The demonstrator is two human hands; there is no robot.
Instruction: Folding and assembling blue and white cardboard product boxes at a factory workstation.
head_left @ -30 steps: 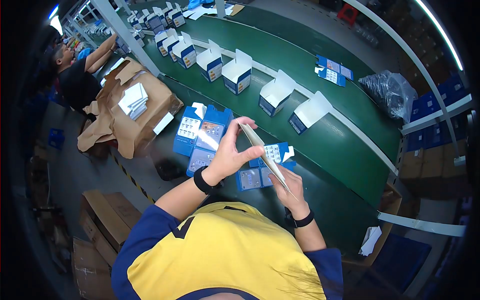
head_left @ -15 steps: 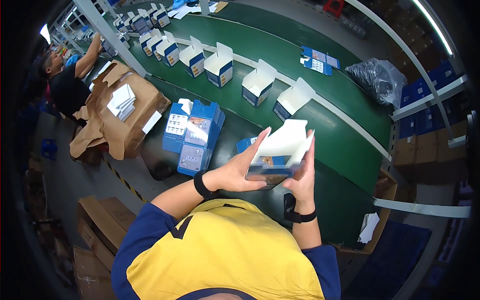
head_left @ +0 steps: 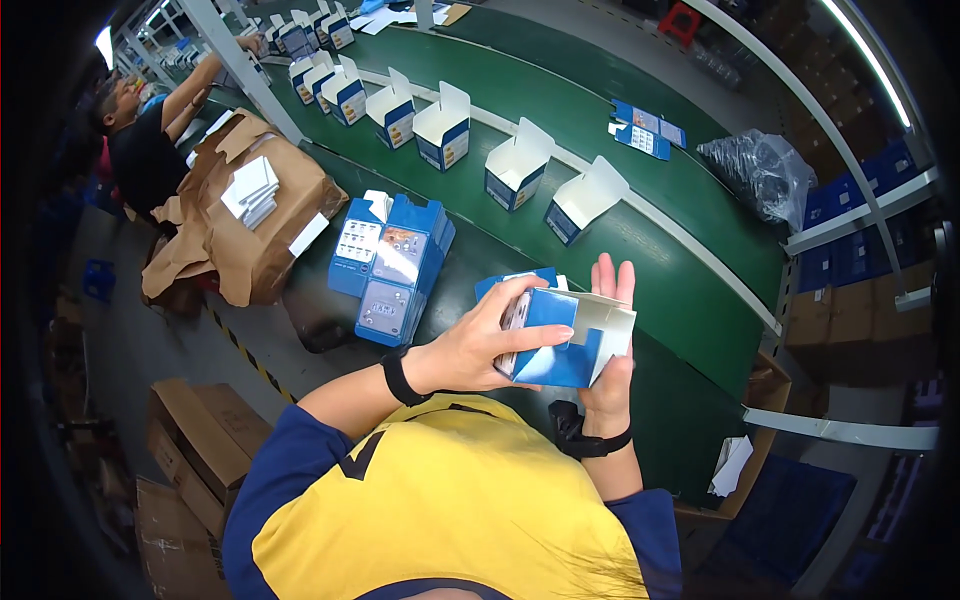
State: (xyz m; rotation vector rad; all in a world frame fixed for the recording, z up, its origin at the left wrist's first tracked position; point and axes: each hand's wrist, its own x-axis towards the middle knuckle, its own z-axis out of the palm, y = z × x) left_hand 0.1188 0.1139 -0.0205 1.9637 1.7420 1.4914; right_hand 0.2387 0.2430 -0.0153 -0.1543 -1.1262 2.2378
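Observation:
A blue-and-white cardboard box (head_left: 555, 350) is tilted between my hands, its white inside facing right. Around its left side my left hand (head_left: 478, 345) is closed, with a finger stretched across the blue panel. My right hand (head_left: 612, 385) is at its right end, thumb by the lower corner and fingers pointing up behind the white edge. Partly hidden behind the box is another blue printed piece (head_left: 520, 282) on the dark table. A stack of flat blue box blanks (head_left: 395, 270) lies left of my hands.
Several open-topped boxes (head_left: 442, 135) stand in a row along the green conveyor (head_left: 680, 240). Beyond its rail lie a flat blank (head_left: 648, 130) and a clear plastic bag (head_left: 760, 170). At left, white pieces (head_left: 252, 190) rest on brown paper packaging (head_left: 215, 245) near a co-worker (head_left: 150, 140).
The box has been turned over in my hands: its blue outside now faces up and its white opening faces right. My right hand's fingers have straightened. The co-worker's arm has reached farther right.

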